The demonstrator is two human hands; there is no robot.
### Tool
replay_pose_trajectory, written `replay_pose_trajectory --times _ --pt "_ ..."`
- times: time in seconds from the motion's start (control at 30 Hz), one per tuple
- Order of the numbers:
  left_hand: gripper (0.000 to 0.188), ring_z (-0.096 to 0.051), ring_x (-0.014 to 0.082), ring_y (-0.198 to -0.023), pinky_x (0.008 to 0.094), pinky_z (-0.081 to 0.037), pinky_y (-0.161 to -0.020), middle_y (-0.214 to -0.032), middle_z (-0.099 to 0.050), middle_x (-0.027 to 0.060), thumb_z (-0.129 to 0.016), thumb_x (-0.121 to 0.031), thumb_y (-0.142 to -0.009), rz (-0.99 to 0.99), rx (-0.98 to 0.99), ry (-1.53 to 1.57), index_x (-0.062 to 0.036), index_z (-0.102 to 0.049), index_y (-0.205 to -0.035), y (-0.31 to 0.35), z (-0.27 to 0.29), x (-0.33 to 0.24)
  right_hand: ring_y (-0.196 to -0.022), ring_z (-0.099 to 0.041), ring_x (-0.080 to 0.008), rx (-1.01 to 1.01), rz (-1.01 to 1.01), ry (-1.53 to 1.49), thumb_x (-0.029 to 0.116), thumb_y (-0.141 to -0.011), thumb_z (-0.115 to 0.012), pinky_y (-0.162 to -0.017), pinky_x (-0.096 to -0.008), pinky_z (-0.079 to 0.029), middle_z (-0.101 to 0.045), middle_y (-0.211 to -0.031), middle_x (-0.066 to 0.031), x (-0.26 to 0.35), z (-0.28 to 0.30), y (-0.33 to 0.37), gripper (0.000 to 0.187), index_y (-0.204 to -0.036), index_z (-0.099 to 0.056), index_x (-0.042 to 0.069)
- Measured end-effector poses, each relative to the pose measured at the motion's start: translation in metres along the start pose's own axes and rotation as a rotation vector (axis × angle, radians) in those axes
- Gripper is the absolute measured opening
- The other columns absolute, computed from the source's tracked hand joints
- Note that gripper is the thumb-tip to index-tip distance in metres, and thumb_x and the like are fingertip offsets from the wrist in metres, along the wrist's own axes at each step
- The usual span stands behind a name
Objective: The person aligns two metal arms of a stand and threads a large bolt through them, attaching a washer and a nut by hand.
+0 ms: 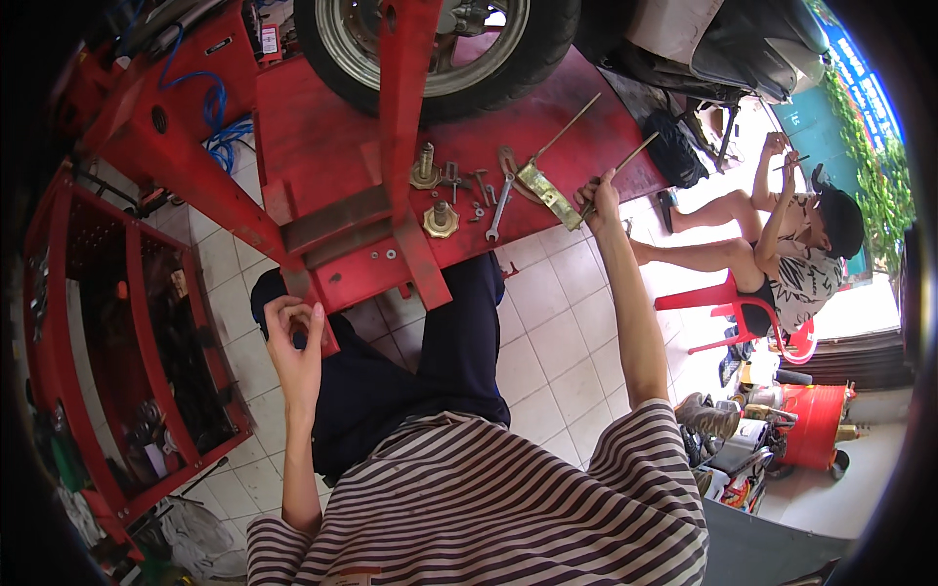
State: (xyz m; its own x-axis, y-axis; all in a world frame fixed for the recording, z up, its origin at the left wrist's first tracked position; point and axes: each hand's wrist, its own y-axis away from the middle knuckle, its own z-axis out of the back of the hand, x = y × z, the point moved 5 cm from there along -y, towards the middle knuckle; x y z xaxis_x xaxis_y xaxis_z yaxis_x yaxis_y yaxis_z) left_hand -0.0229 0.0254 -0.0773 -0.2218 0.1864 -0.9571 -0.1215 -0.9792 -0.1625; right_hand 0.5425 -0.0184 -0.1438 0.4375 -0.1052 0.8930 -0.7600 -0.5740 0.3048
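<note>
The right hand is closed around one rod of a brass-coloured bracket, held at the red bench's right edge. The left hand curls loosely by the near left end, thumb and fingertips close (from here I can't tell whether they pinch anything). Left of the bracket lies a spanner.

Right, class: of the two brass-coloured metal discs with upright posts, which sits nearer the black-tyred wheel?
The upper brass-coloured metal disc, toward the black-tyred wheel; the lower disc sits nearer the front edge of the red metal bench.
</note>
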Motion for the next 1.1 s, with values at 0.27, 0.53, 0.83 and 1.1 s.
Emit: replay_pose_trajectory --times 0.27,0.53,0.83,1.1 --pt "0.026 -0.051 0.0074 -0.068 0.0238 -0.042 -0.07 -0.078 -0.057 0.0011 -0.067 -0.014 -0.095 -0.001 -0.024 -0.012 -0.0021 -0.049 -0.111 0.001 0.005 0.007 -0.046 -0.026 -0.0135 -0.095 -0.139 0.047 0.056 -0.104 -0.031 -0.045 -0.0333 -0.035 -0.027 -0.06 0.0012 -0.007 0.016 -0.031 0.051 -0.081 -0.039 0.01" --pt "0.023 -0.053 0.0075 -0.08 0.0236 -0.041 -0.08 -0.084 -0.057 0.001 -0.065 -0.013 -0.097 0.048 -0.012 0.012 -0.0027 -0.05 -0.111 0.002 0.004 0.003 -0.047 -0.029 -0.0143 -0.094 -0.217 -0.036 0.051 -0.105 -0.035 -0.048 -0.0349 -0.04 -0.029 -0.061 0.0005 -0.016 0.03 -0.044 0.046 -0.087 -0.042 0.009" --pt "0.022 -0.055 0.0081 -0.087 0.0248 -0.041 -0.088 -0.087 -0.056 0.0011 -0.064 -0.011 -0.097 0.062 -0.004 -0.004 -0.0028 -0.05 -0.111 0.005 0.007 0.006 -0.063 -0.062 -0.021 -0.001 -0.131 0.364 0.023 -0.105 -0.042 -0.059 -0.0329 -0.055 -0.061 -0.076 -0.0103 -0.005 0.03 -0.043 0.031 -0.09 -0.056 -0.001" --pt "0.019 -0.05 0.0066 -0.068 0.0237 -0.04 -0.069 -0.075 -0.059 0.0002 -0.065 -0.014 -0.096 0.002 -0.055 -0.011 -0.003 -0.052 -0.105 0.003 0.007 0.0 -0.064 -0.064 -0.0187 0.068 0.154 0.831 0.011 -0.094 -0.054 -0.055 -0.033 -0.052 -0.066 -0.078 -0.0092 0.001 0.05 -0.056 0.02 -0.101 -0.064 -0.005"
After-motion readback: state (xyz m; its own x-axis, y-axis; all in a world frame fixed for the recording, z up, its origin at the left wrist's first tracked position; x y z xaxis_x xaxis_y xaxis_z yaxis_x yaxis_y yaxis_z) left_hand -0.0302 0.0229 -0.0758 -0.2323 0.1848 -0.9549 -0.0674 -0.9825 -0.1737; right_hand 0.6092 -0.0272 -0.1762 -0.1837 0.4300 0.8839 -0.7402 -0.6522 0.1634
